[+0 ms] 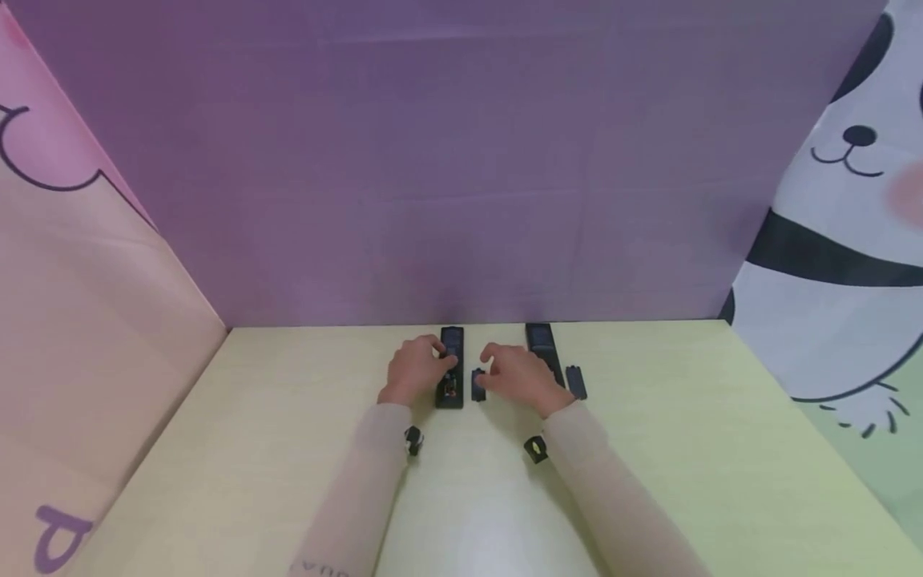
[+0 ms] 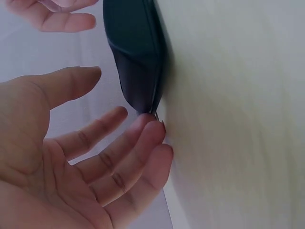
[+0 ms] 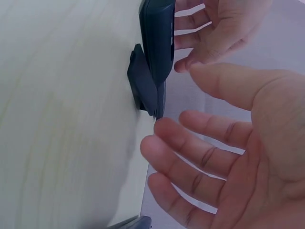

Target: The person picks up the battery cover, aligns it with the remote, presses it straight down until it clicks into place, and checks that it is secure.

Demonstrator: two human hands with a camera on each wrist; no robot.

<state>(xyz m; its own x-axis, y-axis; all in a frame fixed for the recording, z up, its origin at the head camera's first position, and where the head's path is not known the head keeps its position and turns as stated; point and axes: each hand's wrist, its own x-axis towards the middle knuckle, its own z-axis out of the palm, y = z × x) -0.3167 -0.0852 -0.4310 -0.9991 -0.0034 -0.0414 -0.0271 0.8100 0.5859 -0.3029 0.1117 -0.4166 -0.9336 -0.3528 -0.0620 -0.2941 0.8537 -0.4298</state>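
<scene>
A slim black remote control (image 1: 450, 383) lies face down on the table, small coloured parts showing in its open back. My left hand (image 1: 417, 369) is at its left side, thumb over the remote and fingers loosely bent. In the left wrist view, its fingertips are close to one end of the dark remote casing (image 2: 133, 33), with thumb and fingers spread apart. Right of the remote lies a small dark battery cover (image 1: 479, 386). My right hand (image 1: 521, 377) hovers by that cover, fingers relaxed; the right wrist view shows nothing in its grasp.
A second black remote (image 1: 541, 340) lies behind my right hand, partly hidden by it. Another dark cover (image 1: 576, 382) sits to its right. The pale table (image 1: 288, 449) ends at a purple backdrop (image 1: 461, 176), with printed panels on both sides.
</scene>
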